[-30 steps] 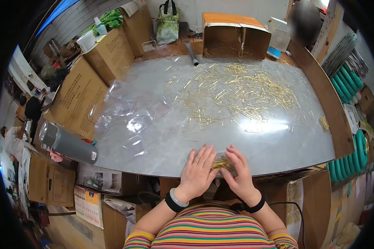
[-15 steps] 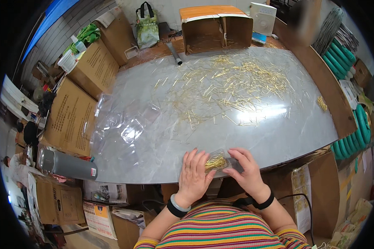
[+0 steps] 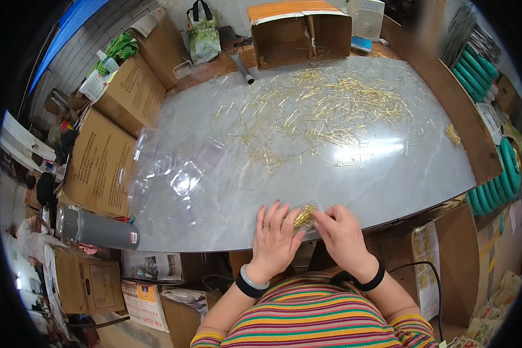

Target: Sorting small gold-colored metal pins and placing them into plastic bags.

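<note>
A small clear plastic bag [image 3: 305,214] with a bundle of thin gold-coloured metal wire pieces in it lies at the table's near edge. My left hand [image 3: 276,235] rests along its left side, fingers extended over the bag and thumb at its lower edge, holding it against the table. With thumb and fingers pinched together, my right hand [image 3: 337,231] grips the bag's right end. Farther off, many bent gold-coloured wire pieces [image 3: 354,107] are scattered over the grey table [image 3: 243,217]. Several flat clear plastic bags [image 3: 182,174] are spread at the left.
A grey bottle [image 3: 101,229] lies at the left edge, beside cardboard boxes [image 3: 95,162]. At the back stand an open cardboard box [image 3: 298,35] and a dark tube [image 3: 242,69]. A small heap of gold pieces [image 3: 452,134] sits by the brown board [image 3: 446,87] on the right.
My right hand has moved left and its spread thumb and fingers have come together on the bag's right end. My left hand stays on the bag. The view has shifted slightly.
</note>
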A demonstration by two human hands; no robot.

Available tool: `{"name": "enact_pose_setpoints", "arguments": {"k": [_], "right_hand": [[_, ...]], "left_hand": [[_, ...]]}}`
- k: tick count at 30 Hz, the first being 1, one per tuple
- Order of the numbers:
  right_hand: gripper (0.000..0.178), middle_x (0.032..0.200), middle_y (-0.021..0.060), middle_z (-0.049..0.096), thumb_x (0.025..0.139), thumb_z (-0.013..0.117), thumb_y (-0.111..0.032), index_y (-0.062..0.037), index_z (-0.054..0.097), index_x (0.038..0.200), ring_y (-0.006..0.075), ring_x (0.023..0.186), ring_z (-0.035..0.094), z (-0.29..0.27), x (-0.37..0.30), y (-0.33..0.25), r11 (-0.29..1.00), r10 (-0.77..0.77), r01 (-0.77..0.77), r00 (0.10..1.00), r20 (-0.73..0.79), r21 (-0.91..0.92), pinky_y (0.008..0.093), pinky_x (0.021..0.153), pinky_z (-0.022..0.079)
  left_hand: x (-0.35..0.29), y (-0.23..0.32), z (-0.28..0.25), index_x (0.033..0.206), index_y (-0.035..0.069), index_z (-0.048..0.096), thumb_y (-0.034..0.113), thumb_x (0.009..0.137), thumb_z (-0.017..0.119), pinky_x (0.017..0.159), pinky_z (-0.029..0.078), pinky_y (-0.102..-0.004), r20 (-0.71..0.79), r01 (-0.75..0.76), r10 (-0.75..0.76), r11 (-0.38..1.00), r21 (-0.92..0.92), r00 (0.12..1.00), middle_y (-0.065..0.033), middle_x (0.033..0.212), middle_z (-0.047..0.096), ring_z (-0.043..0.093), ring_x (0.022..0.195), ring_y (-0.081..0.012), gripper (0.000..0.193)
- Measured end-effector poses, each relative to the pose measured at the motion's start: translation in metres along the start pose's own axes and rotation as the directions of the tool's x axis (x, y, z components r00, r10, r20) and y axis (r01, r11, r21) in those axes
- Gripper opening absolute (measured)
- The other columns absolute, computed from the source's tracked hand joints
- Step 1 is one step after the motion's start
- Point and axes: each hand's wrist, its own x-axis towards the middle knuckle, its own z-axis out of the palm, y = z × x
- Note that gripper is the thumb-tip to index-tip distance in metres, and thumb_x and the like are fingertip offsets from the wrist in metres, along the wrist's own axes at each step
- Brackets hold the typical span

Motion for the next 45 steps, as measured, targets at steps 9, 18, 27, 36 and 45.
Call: {"name": "enact_pose_setpoints", "arguments": {"k": [9,18,27,36,45], "right_hand": [[0.010,0.086,0.0113,0.059,0.087,0.073,-0.010,-0.0061,0.067,0.093,0.0303,0.067,0.062,-0.007,-0.005,0.007,0.990,0.098,-0.096,0.995,-0.013,0.101,0.0391,0.061,0.051],[0.013,0.089,0.0125,0.061,0.088,0.070,-0.007,-0.0062,0.069,0.101,0.0317,0.074,0.064,-0.002,0.008,0.007,0.964,0.183,-0.182,0.983,0.013,0.195,0.0400,0.064,0.053],[0.021,0.100,0.0156,0.062,0.091,0.068,-0.007,-0.0039,0.066,0.111,0.0343,0.081,0.066,0.001,0.013,0.010,0.982,0.151,-0.155,0.988,0.043,0.104,0.0428,0.069,0.053],[0.023,0.067,0.0166,0.067,0.089,0.072,-0.021,-0.0014,0.069,0.077,0.0350,0.063,0.067,-0.008,-0.005,0.002,0.878,0.465,-0.473,0.880,0.103,0.075,0.0409,0.059,0.052],[0.018,0.071,0.0155,0.066,0.090,0.071,-0.019,-0.0021,0.072,0.086,0.0308,0.061,0.065,0.001,-0.012,-0.015,0.877,0.364,-0.383,0.924,0.119,0.288,0.0390,0.058,0.051]], "left_hand": [[0.000,0.000,0.001,0.135,0.007,0.050,0.028,0.096,0.063,0.118,0.026,-0.0570,-0.013,0.013,-0.013,1.000,-0.012,1.000,-0.0145,0.136,0.046,0.042,0.135,-0.0359,0.047],[-0.001,-0.001,0.003,0.131,0.008,0.055,0.028,0.095,0.065,0.117,0.026,-0.0575,-0.023,-0.002,0.003,1.000,0.027,1.000,-0.0128,0.137,0.046,0.044,0.134,-0.0346,0.043],[0.002,-0.003,-0.003,0.141,0.006,0.049,0.031,0.091,0.073,0.111,0.035,-0.0501,-0.115,0.035,-0.046,0.995,-0.098,0.992,-0.0159,0.142,0.050,0.047,0.129,-0.0368,0.061],[0.000,0.000,-0.007,0.114,-0.001,0.062,0.027,0.088,0.077,0.085,0.047,-0.0447,-0.061,0.280,-0.298,0.937,-0.206,0.953,-0.0183,0.112,0.063,0.058,0.098,-0.0372,0.041],[0.002,0.010,0.002,0.136,-0.006,0.052,0.035,0.091,0.071,0.102,0.041,-0.0475,-0.102,0.113,-0.120,0.990,-0.079,0.987,-0.0225,0.138,0.053,0.052,0.119,-0.0394,0.064]]}}
